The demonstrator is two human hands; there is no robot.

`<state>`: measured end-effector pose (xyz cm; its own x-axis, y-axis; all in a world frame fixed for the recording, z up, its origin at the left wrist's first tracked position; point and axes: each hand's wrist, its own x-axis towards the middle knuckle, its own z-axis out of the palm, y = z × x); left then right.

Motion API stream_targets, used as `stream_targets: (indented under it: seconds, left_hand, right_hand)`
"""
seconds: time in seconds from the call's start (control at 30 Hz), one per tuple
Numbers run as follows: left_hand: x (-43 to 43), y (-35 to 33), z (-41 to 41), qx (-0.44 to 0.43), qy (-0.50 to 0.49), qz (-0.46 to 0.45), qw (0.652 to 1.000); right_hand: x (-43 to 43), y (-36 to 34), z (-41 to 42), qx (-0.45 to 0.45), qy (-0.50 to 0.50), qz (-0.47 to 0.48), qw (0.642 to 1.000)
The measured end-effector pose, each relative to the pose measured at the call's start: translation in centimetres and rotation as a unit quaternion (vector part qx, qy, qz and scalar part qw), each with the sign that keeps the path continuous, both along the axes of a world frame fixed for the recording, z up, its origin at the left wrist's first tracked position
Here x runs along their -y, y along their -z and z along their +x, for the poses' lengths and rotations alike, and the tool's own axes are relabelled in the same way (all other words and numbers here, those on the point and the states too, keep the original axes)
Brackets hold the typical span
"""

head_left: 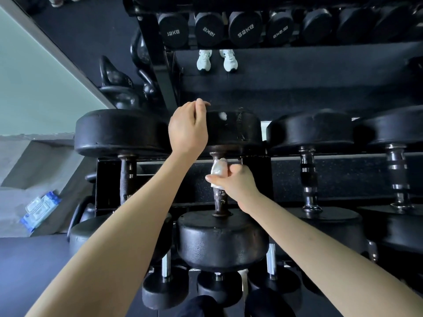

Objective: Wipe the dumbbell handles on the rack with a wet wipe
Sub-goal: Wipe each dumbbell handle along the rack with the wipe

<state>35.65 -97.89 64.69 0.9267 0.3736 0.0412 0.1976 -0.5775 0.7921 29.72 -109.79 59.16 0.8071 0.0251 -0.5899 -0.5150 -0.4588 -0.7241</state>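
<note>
A large black dumbbell lies on the rack in the middle, its dark rusty handle running towards me between a far head and a near head. My right hand is wrapped around the upper part of that handle with a white wet wipe pressed against it. My left hand rests on the left side of the far head, fingers curled over its top edge. Beside it lie another dark-handled dumbbell on the left and chrome-handled dumbbells on the right.
A blue and white pack of wipes lies on the grey ledge at the left. Kettlebells stand behind the rack's left end. A mirror beyond reflects dumbbell heads and white shoes. Smaller dumbbells sit on the lower tier.
</note>
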Motion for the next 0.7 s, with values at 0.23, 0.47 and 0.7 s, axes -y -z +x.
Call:
stream_targets:
  seconds: [0.23,0.47,0.7]
  left_hand:
    - [-0.2,0.0,-0.1,0.003,0.008,0.009,1.000]
    - [-0.9,-2.0,-0.9,-0.037,0.038,-0.002,0.999]
    - [-0.2,-2.1,-9.6,-0.087,0.052,-0.032,0.994]
  right_hand:
    - [0.9,-1.1,-1.3,-0.072,-0.185,-0.118,0.973]
    - [1.5,-3.3,-2.1,-0.009,-0.221,-0.161,0.962]
    - [0.1,-4.3,-3.0,-0.046,-0.029,0.055,0.997]
